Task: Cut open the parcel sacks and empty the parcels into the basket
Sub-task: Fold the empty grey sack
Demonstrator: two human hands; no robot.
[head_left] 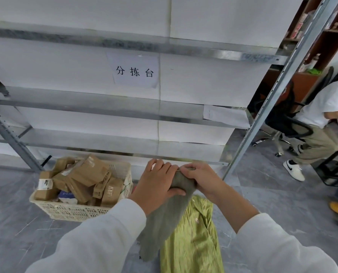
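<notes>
Where basket [46, 205] sits: grey tile floor [272, 194], metal shelving [105, 111] behind.

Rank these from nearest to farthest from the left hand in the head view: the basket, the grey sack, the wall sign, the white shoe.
1. Grey sack: gripped in the left hand.
2. Basket: on the floor, just left.
3. Wall sign: above, on the shelving.
4. White shoe: far right, on a seated person.

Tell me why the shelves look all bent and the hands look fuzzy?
Head view: the wide-angle lens bows the metal shelves; the left hand, right hand and grey sack are slightly blurred; lighting is soft, without glare.
</notes>
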